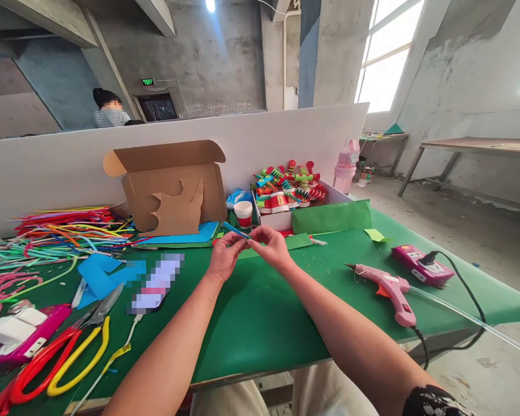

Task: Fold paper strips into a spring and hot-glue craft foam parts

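Observation:
Above the middle of the green-covered table, my left hand [224, 254] and my right hand [272, 245] meet with fingertips almost touching. Both pinch a thin blue strip [236, 230], whose far end sticks up to the left; whether it is paper or another material I cannot tell. Behind the hands lie a green paper strip [300, 241] and a stack of paper cups [243, 214]. A shallow box [277, 221] there holds several colourful paper-cup figures [286, 190] with springy coils.
A pink glue gun [387, 286] and a magenta power strip [422, 266] lie at right. To the left are scissors [69, 352], a phone [156, 286], blue paper pieces [99, 277] and pipe cleaners [65, 231]. An open cardboard box [173, 167] stands behind.

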The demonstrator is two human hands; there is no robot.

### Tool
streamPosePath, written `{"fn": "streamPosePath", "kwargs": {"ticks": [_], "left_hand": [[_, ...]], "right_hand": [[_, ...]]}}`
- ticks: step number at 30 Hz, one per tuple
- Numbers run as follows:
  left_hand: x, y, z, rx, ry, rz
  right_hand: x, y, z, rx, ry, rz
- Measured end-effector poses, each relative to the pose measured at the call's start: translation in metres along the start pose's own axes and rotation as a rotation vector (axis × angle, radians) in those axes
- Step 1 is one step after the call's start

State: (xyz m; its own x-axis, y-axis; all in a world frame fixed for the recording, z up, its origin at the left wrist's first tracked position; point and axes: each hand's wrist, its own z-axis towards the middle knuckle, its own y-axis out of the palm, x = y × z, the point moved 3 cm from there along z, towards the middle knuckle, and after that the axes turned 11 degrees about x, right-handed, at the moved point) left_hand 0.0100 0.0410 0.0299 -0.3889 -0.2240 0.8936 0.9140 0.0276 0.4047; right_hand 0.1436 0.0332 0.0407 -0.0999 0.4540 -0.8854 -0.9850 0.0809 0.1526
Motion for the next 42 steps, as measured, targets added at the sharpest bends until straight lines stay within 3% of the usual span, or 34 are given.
{"fn": "streamPosePath", "kwargs": {"ticks": [4,6,11,15,20,23,27,30,35,38,42], "left_hand": [[0.005,0.0,0.0,0.003,0.084,0.15],[0.009,0.0,0.002,-0.028,0.065,0.095],[0.013,-0.01,0.011,0.089,-0.05,-0.159],[0.01,-0.015,0.016,0.164,-0.096,-0.14],[0.008,-0.013,0.014,0.175,-0.164,-0.143],[0.011,-0.01,0.012,0.084,-0.126,-0.127],[0.009,-0.006,0.011,-0.083,-0.121,-0.1],[0.004,-0.005,0.01,-0.108,-0.188,-0.073],[0.001,-0.003,0.006,-0.125,-0.231,-0.03],[0.002,-0.002,0.004,-0.133,-0.242,-0.024],[0.004,-0.001,0.002,-0.119,-0.244,-0.04]], "right_hand": [[0.015,-0.002,0.004,-0.047,0.12,0.007],[0.015,-0.004,0.005,-0.038,0.127,0.017],[0.002,-0.007,0.003,0.027,0.037,0.042],[-0.01,-0.004,0.0,0.005,-0.073,0.02],[-0.019,-0.001,-0.003,-0.035,-0.122,0.026],[-0.009,0.0,-0.002,-0.035,0.002,0.059],[0.02,-0.003,0.0,0.016,0.349,0.204],[0.033,-0.007,0.001,0.038,0.542,0.345],[0.035,-0.009,0.0,-0.025,0.797,0.52],[0.031,-0.007,-0.002,-0.096,0.845,0.597],[0.025,-0.005,-0.006,-0.181,0.799,0.64]]}}
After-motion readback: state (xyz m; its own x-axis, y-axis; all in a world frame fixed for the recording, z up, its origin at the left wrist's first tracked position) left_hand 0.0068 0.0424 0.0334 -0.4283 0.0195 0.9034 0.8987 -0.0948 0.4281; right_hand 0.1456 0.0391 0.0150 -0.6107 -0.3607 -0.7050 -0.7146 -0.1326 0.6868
